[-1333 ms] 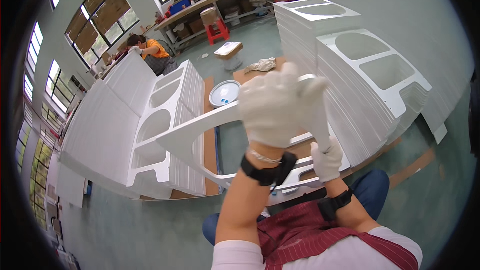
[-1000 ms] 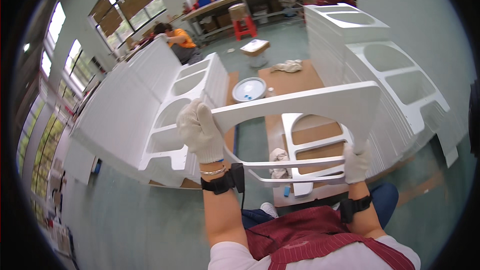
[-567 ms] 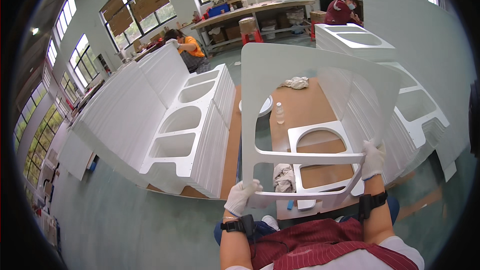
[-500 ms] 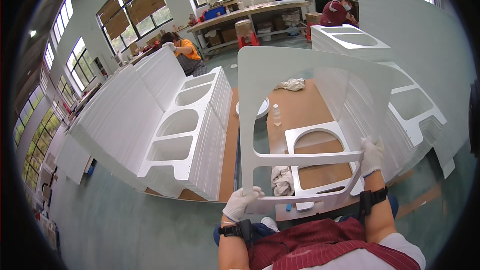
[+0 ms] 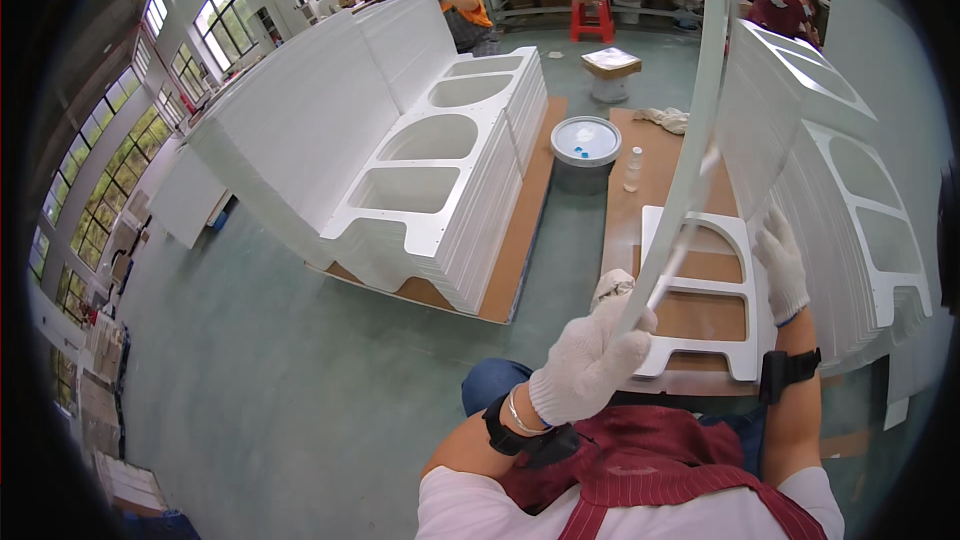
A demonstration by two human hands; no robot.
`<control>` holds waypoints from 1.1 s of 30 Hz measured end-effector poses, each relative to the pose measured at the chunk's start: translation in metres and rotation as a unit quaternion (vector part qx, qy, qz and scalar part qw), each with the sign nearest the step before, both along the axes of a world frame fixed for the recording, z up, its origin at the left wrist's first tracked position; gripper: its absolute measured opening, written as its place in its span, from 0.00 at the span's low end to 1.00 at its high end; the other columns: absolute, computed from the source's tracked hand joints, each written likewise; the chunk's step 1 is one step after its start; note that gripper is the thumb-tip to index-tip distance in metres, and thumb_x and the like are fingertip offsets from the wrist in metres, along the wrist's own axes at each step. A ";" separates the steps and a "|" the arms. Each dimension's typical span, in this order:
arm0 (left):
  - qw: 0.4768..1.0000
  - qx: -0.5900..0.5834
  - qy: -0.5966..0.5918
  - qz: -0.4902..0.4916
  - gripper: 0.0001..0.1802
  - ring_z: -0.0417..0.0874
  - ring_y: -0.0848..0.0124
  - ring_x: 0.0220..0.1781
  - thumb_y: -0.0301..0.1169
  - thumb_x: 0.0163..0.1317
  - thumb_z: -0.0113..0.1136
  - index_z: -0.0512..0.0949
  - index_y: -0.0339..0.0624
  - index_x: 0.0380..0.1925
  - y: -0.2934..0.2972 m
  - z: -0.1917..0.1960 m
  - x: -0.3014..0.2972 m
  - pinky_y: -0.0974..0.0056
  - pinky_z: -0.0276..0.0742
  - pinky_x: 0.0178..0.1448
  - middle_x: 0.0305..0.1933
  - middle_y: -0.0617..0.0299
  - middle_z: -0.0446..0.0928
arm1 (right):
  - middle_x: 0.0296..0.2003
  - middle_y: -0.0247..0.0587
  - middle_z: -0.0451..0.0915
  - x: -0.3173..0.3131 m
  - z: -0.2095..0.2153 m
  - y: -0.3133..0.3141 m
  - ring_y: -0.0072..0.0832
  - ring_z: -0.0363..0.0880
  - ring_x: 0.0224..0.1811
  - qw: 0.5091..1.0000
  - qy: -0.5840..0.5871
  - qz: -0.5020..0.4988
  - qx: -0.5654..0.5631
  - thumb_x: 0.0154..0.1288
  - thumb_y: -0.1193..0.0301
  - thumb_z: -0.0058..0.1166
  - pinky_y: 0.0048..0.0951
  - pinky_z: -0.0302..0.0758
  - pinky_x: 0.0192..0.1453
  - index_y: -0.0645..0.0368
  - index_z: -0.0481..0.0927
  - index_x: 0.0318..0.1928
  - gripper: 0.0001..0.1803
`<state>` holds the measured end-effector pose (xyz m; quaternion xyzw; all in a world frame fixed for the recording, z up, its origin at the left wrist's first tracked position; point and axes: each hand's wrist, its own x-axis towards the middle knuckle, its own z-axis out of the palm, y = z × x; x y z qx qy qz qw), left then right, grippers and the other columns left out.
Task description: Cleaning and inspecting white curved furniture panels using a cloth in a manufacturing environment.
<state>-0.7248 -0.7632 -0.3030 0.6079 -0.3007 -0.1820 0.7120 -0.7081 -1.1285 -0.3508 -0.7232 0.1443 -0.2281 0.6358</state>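
Note:
My left hand (image 5: 595,358), in a white knitted glove, is closed on the lower end of a white cut-out panel (image 5: 690,155). The panel stands tall and is seen nearly edge-on, so its openings hardly show. To its right, my gloved right hand (image 5: 783,265) is raised with fingers stretched out and looks apart from the panel's visible edge. Beneath, another white panel with openings (image 5: 748,312) lies on a brown board (image 5: 622,202). A crumpled cloth (image 5: 612,286) shows just behind my left hand.
Stacked white panels stand left (image 5: 440,225) and right (image 5: 862,215). Beyond the board are a lidded bucket (image 5: 586,143), a clear bottle (image 5: 633,170), a rag (image 5: 665,120) and a red stool (image 5: 592,22). Two people work farther back, one in orange (image 5: 468,5), one in dark red (image 5: 780,12).
The held panel has turned from facing me to nearly edge-on. My right hand has come off its edge, while my left hand keeps its grip. The view has swung left and down.

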 end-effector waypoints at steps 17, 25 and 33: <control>0.616 0.574 -0.385 0.378 0.23 0.85 0.46 0.25 0.51 0.73 0.52 0.72 0.40 0.33 0.081 -0.030 0.169 0.47 0.79 0.30 0.22 0.46 0.81 | 0.27 0.24 0.66 -0.025 -0.143 -0.010 0.13 0.63 0.23 0.964 0.148 -0.020 0.221 0.74 0.73 0.53 0.18 0.64 0.26 0.64 0.72 0.60 0.18; 0.614 0.694 -0.151 0.344 0.30 0.87 0.44 0.47 0.55 0.74 0.45 0.76 0.35 0.46 0.087 -0.067 0.235 0.43 0.78 0.55 0.41 0.40 0.85 | 0.28 0.27 0.70 -0.022 -0.194 -0.007 0.15 0.66 0.22 0.945 0.199 -0.034 0.259 0.71 0.74 0.53 0.21 0.68 0.25 0.64 0.74 0.58 0.17; 0.598 0.727 -0.079 0.328 0.29 0.86 0.45 0.54 0.55 0.74 0.45 0.74 0.35 0.49 0.080 -0.097 0.271 0.45 0.77 0.59 0.46 0.38 0.85 | 0.28 0.27 0.73 -0.011 -0.233 -0.003 0.16 0.70 0.23 0.935 0.281 -0.042 0.215 0.69 0.73 0.54 0.21 0.70 0.25 0.62 0.77 0.56 0.16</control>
